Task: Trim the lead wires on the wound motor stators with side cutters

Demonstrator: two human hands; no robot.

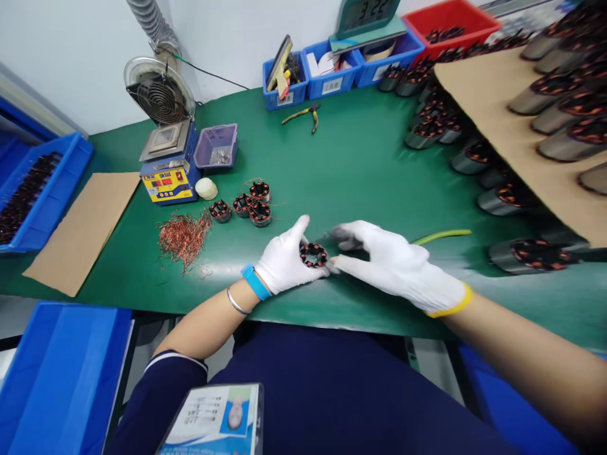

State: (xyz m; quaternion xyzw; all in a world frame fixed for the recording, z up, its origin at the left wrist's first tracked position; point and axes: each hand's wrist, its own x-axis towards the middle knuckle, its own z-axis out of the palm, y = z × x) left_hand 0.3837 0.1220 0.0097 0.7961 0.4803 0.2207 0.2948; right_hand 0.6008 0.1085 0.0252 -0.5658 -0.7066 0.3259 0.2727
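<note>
In a white glove, my left hand (286,260) holds a small round coil core (313,254) with black and copper windings near the table's front edge. Just right of the core is my gloved right hand (386,256), thumb and fingers apart with a gap between them; its fingertips are blurred. Several similar cores (260,213) stand on the green table (341,170) to the upper left, beside a heap of copper wire scraps (184,239). A green tool handle or tube (443,236) lies behind my right hand.
A blue soldering pot unit (169,180), a purple tray (215,145) and a fan stand at the left. Yellow-handled cutters (303,115) lie near blue bins (332,82). Metal-cased cores (526,256) and a cardboard-topped stack (493,95) fill the right.
</note>
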